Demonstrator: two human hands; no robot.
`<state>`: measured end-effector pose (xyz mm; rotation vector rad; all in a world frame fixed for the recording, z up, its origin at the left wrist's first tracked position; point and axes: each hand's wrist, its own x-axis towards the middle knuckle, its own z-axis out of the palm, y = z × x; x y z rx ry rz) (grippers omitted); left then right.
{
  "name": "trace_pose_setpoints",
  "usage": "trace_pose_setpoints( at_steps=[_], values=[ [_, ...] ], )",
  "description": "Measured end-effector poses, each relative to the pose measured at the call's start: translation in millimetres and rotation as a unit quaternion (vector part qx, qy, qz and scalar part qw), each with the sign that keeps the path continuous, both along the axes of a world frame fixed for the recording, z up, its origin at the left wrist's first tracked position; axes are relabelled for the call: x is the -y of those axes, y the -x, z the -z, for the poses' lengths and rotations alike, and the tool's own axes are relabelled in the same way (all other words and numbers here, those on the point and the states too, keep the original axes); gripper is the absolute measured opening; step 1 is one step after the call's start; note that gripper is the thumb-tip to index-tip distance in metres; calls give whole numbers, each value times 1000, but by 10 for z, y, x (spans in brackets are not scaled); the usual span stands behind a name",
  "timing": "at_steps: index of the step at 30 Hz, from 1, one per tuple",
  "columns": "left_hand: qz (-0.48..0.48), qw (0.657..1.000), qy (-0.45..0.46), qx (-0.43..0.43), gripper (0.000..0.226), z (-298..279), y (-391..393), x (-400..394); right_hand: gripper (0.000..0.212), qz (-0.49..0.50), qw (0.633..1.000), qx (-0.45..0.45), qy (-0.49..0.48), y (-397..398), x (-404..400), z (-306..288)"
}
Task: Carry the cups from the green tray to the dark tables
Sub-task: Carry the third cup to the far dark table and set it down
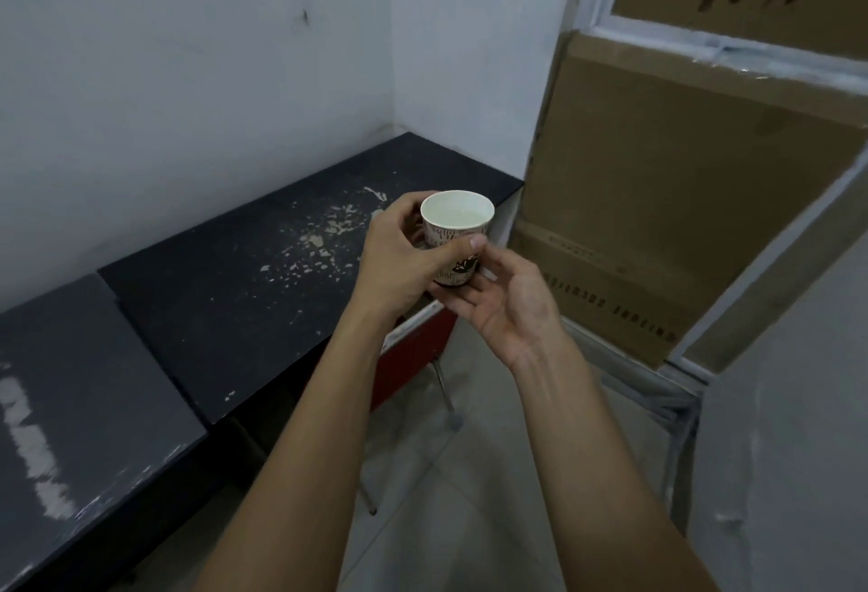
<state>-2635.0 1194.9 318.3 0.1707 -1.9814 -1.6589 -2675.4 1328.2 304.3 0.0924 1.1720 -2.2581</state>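
Observation:
A white paper cup with dark printing stands upright in the air, held over the right front edge of the far dark table. My left hand grips it round the side, thumb across the front. My right hand cups it from below and the right, fingers curled under its base. The cup's inside looks pale; I cannot tell whether it holds liquid. A second dark table adjoins on the near left. No green tray is in view.
Both tables run along a white wall into a corner. Stacked cardboard boxes in a white frame stand close on the right. A red panel and metal legs show under the table. Tiled floor lies below my arms.

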Motion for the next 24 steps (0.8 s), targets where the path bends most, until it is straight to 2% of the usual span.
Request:
trace_pose_setpoints(
  at_steps=[8,11,17,24],
  values=[
    [-95,995,8,19,58,94,777,554,31,-93,996,10,1,1019,668,109],
    [-144,990,-1,11,58,103,1128,762,35,-143,990,-2,-1,1479,929,131],
    [-233,972,2,17,60,64,1722,1101,35,-224,975,2,1,2253,1394,79],
    [-315,948,13,35,58,89,2092,1431,32,-305,952,22,17,2766,1842,82]
  ],
)
